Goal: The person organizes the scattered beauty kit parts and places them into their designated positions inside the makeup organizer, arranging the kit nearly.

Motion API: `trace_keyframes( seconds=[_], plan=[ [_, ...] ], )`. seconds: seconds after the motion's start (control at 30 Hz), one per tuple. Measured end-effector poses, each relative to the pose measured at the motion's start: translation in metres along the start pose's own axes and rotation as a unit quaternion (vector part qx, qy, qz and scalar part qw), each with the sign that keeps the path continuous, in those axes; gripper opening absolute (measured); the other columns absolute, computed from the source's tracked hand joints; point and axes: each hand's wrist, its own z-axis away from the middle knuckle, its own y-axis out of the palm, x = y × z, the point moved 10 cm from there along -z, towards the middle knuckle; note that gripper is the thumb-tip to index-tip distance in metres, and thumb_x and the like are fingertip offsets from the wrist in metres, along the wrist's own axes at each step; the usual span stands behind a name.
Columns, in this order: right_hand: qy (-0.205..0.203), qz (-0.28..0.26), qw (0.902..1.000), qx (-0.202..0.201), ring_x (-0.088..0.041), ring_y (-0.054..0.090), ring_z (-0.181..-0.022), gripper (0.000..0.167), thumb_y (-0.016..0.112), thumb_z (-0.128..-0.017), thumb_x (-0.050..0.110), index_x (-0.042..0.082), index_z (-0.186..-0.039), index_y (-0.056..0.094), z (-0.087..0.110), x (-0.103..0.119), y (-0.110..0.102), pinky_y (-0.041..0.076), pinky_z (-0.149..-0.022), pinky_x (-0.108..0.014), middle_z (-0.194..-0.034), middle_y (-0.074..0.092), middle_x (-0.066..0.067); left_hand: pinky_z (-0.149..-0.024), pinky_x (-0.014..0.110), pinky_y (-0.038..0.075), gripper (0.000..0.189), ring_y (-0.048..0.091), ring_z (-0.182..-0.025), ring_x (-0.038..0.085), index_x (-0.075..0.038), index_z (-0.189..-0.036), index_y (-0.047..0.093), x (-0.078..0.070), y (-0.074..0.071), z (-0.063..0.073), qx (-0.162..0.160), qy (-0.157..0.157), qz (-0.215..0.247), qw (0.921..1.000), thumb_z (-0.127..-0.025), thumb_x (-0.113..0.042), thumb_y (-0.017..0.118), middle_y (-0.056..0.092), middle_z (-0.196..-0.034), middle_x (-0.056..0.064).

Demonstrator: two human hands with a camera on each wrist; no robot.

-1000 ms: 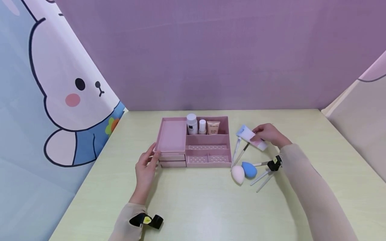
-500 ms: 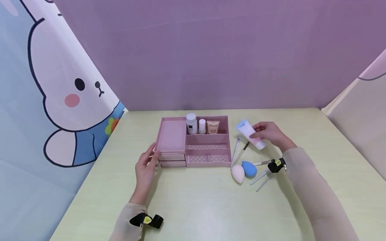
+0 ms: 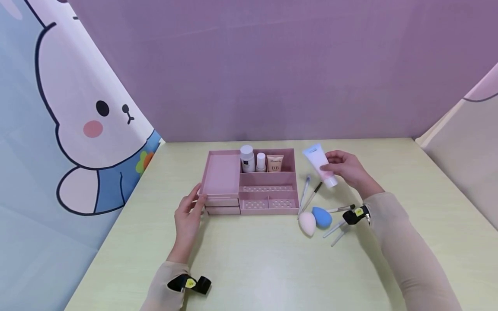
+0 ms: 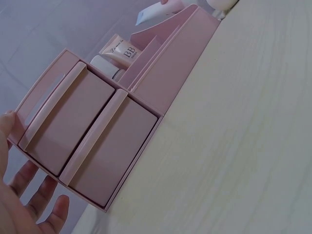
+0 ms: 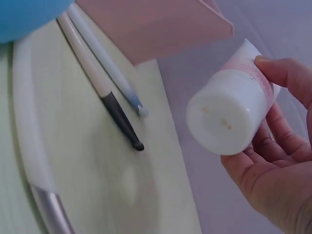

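A white and pink squeeze tube [image 3: 320,162] is held between the thumb and fingers of my right hand [image 3: 348,170], raised off the table to the right of the pink desktop organizer [image 3: 268,212]. Its white cap [image 5: 219,117] points toward the camera in the right wrist view. At the organizer's front left corner rests my left hand [image 3: 188,220], fingers loosely spread along the side and thumb at the upper edge. In the organizer's back compartment stand a white-capped bottle [image 3: 247,160], a smaller white bottle [image 3: 261,163] and a BB cream tube [image 3: 275,164].
Right of the organizer lie several makeup brushes [image 3: 312,196], a pink sponge [image 3: 307,224] and a blue sponge [image 3: 322,217]. Two drawers [image 4: 112,146] face front at the organizer's left. A purple cloth [image 3: 272,77] hangs behind the table [image 3: 264,263].
My right hand has lifted the squeeze tube from the table and tilted it more upright, cap down. The left hand stays at the organizer's corner.
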Motion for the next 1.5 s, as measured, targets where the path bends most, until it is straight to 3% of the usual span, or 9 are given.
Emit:
trace_keyframes(
  seconds=[0.3, 0.47, 0.6, 0.73, 0.87, 1.2, 1.43, 1.5],
  plan=[
    [-0.038, -0.067, 0.997, -0.012, -0.005, 0.064, -0.085, 0.041, 0.067, -0.086, -0.012, 0.015, -0.114, 0.054, 0.002, 0.012, 0.004, 0.055, -0.07, -0.018, -0.092, 0.067, 0.009, -0.069, 0.02, 0.055, 0.038, 0.057, -0.086, 0.005, -0.012, -0.136, 0.063, -0.001, 0.0, 0.0, 0.003, -0.003, 0.002, 1.0, -0.098, -0.013, 0.065, 0.059, -0.098, -0.004],
    [-0.068, -0.116, 0.9909, -0.011, -0.008, 0.066, -0.084, 0.057, 0.063, -0.085, -0.018, 0.018, -0.125, 0.048, 0.002, 0.019, 0.007, 0.057, -0.069, -0.021, -0.095, 0.068, 0.005, -0.071, 0.02, 0.055, 0.038, 0.056, -0.089, 0.002, -0.013, -0.137, 0.062, -0.003, 0.001, 0.001, 0.006, -0.015, -0.002, 0.9999, -0.099, -0.013, 0.064, 0.058, -0.097, -0.005],
    [-0.087, -0.132, 0.9874, 0.003, -0.011, 0.066, -0.082, 0.07, 0.061, -0.084, -0.022, 0.022, -0.135, 0.043, 0.003, 0.024, 0.01, 0.059, -0.067, -0.023, -0.095, 0.064, 0.0, -0.07, 0.021, 0.055, 0.038, 0.056, -0.086, -0.001, -0.005, -0.136, 0.061, -0.021, 0.0, 0.006, 0.007, -0.01, -0.005, 0.9999, -0.098, -0.006, 0.063, 0.058, -0.095, -0.004],
    [-0.101, -0.127, 0.9867, 0.01, -0.013, 0.064, -0.082, 0.072, 0.06, -0.083, -0.024, 0.024, -0.135, 0.045, 0.003, 0.028, 0.014, 0.059, -0.068, -0.024, -0.096, 0.059, -0.003, -0.07, 0.021, 0.055, 0.037, 0.055, -0.085, -0.002, 0.001, -0.135, 0.059, -0.039, 0.001, 0.012, 0.011, -0.01, -0.014, 0.9998, -0.098, -0.004, 0.061, 0.057, -0.094, -0.003],
    [-0.11, -0.116, 0.9871, 0.013, -0.013, 0.063, -0.084, 0.067, 0.062, -0.083, -0.023, 0.021, -0.133, 0.047, 0.003, 0.031, 0.017, 0.06, -0.067, -0.025, -0.097, 0.06, -0.002, -0.072, 0.022, 0.056, 0.037, 0.055, -0.087, 0.0, -0.001, -0.136, 0.06, -0.041, 0.002, 0.014, 0.014, -0.02, -0.014, 0.9996, -0.099, -0.005, 0.061, 0.057, -0.095, -0.003],
    [-0.131, -0.117, 0.9845, 0.002, -0.012, 0.068, -0.084, 0.054, 0.063, -0.089, -0.014, 0.017, -0.129, 0.044, 0.003, 0.045, 0.021, 0.06, -0.066, -0.026, -0.097, 0.069, 0.003, -0.071, 0.022, 0.056, 0.038, 0.055, -0.085, 0.0, -0.001, -0.136, 0.06, -0.04, 0.001, 0.013, 0.013, -0.011, -0.006, 0.9998, -0.098, -0.006, 0.063, 0.058, -0.096, -0.003],
    [-0.16, -0.124, 0.9793, 0.004, -0.01, 0.068, -0.085, 0.051, 0.061, -0.088, -0.017, 0.016, -0.124, 0.047, 0.005, 0.061, 0.029, 0.059, -0.065, -0.025, -0.097, 0.07, 0.003, -0.07, 0.022, 0.056, 0.038, 0.057, -0.086, 0.006, -0.012, -0.136, 0.063, -0.005, 0.0, 0.003, 0.004, -0.005, 0.007, 1.0, -0.098, -0.013, 0.066, 0.058, -0.098, -0.004],
    [-0.166, -0.117, 0.9791, 0.0, -0.01, 0.069, -0.085, 0.051, 0.061, -0.088, -0.017, 0.016, -0.124, 0.046, 0.005, 0.065, 0.031, 0.059, -0.066, -0.025, -0.096, 0.069, 0.004, -0.07, 0.022, 0.056, 0.038, 0.057, -0.085, 0.007, -0.012, -0.135, 0.064, -0.005, 0.0, 0.002, 0.002, -0.006, 0.005, 1.0, -0.097, -0.013, 0.066, 0.058, -0.099, -0.002]
  ],
)
